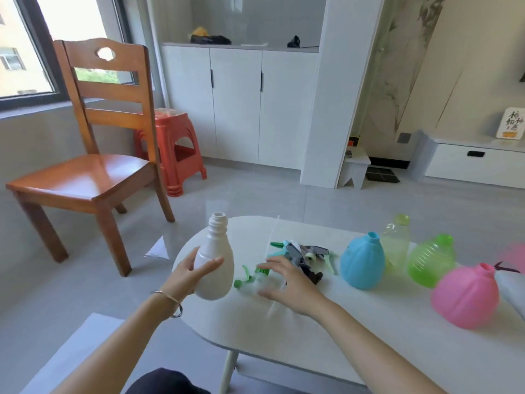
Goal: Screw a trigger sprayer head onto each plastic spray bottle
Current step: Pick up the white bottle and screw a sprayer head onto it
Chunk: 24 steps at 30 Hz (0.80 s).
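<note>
Left of sprayer heads (306, 251) — chair (79, 180); red stool (176, 132)

A person's left hand (190, 275) holds a bottle (216, 260) upright over the left end of a table (284, 331), while the right hand (287, 282) hangs spread above the near edge of a pile of sprayer heads (306, 251) lying mid-table. Right of the pile stand a second bottle (362, 261), a rear bottle (396, 243) just behind it, a third bottle (430, 261) further right and an end bottle (466, 297) nearest the front. Beyond the table, a chair (85, 177) stands at left with a stool (176, 149) behind it and a cabinet (238, 103) along the back wall.
</note>
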Available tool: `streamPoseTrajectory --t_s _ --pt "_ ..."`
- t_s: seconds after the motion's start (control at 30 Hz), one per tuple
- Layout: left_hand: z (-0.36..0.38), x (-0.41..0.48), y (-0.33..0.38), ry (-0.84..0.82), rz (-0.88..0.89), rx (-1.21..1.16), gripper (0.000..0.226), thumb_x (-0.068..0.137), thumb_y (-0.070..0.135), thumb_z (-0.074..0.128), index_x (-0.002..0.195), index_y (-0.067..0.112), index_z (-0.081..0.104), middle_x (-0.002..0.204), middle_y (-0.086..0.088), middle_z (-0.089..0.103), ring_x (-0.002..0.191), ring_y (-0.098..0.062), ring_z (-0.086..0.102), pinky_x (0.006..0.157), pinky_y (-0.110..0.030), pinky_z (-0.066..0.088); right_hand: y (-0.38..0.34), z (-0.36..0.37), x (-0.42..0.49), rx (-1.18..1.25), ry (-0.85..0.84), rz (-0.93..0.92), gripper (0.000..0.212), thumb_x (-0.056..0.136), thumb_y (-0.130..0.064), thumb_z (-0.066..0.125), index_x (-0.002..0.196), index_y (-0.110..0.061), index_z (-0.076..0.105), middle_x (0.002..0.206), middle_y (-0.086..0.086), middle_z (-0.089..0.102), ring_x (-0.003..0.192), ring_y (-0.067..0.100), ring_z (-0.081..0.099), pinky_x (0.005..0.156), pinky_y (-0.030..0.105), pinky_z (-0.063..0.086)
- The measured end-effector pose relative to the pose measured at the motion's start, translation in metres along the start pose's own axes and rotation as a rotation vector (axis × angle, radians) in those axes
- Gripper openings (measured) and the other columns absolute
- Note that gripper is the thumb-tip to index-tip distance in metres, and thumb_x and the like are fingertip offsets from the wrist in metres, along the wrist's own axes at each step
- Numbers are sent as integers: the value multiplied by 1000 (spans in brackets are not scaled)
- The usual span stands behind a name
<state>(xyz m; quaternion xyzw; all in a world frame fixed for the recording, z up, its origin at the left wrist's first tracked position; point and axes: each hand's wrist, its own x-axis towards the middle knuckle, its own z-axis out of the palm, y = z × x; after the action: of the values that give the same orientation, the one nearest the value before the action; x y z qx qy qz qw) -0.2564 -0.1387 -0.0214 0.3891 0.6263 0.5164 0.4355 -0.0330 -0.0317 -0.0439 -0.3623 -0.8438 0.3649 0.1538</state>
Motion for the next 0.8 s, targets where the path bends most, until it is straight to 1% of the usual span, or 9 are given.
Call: streamPoseTrajectory --t_s 0.1,0.23,0.33,0.43,0.5,0.67,0.73,0.77,0.8 --pt "-7 -2 -6 17 -10 -21 44 48 63 72 90 60 61 105 10 68 101 -16 62 87 -44 52 3 14 13 -150 8 -8 48 78 -43 69 125 -39 55 141 -16 36 124 9 45 95 23 35" --pt "-13 -2 -11 42 -5 -32 53 47 63 73 98 53 61 101 10 70 99 -16 63 82 -38 53 6 23 21 -341 -27 -53 44 82 -35 66 125 -36 56 141 -14 37 121 15 48 92 25 39" --pt "-15 -4 -15 63 -5 -48 60 47 63 72 104 48 60 105 8 69 100 -16 63 83 -40 54 6 28 28 -447 -66 -88 46 87 -28 61 131 -33 49 150 -14 31 125 18 48 95 30 41" --pt "-18 -6 -16 83 -6 -66 64 47 63 72 107 45 58 107 5 68 101 -18 62 84 -42 53 5 36 37 -539 -116 -111 52 90 -24 56 139 -27 40 155 -12 25 127 20 47 94 32 42" --pt "-20 -7 -16 91 -4 -77 63 47 63 70 106 47 57 108 5 66 101 -18 61 82 -41 53 5 40 44 -543 -103 -128 51 89 -21 57 136 -23 41 152 -8 30 125 22 48 94 33 43" --pt "-20 -6 -8 104 35 -99 55 47 61 71 100 49 60 96 14 70 95 -11 64 70 -30 53 8 42 52 -391 -1 -138 42 84 -18 63 123 -21 51 133 -7 48 110 22 57 86 30 45" --pt "-18 -4 -3 117 50 -112 58 47 61 72 103 46 60 100 12 69 96 -12 64 73 -32 53 5 35 51 -154 114 -93 36 84 -18 63 119 -23 52 127 -7 51 101 15 58 81 20 45" --pt "-16 -2 0 132 57 -123 61 48 60 72 105 44 60 103 10 69 97 -12 63 75 -33 53 1 29 49 12 183 -69 34 86 -18 63 117 -23 52 124 -6 53 95 10 56 77 12 43" --pt "-14 -1 4 148 65 -133 63 48 61 72 106 42 60 104 8 69 98 -12 63 77 -34 53 -5 19 46 186 252 -42 31 87 -18 63 115 -24 51 120 -5 55 89 9 56 75 9 43"
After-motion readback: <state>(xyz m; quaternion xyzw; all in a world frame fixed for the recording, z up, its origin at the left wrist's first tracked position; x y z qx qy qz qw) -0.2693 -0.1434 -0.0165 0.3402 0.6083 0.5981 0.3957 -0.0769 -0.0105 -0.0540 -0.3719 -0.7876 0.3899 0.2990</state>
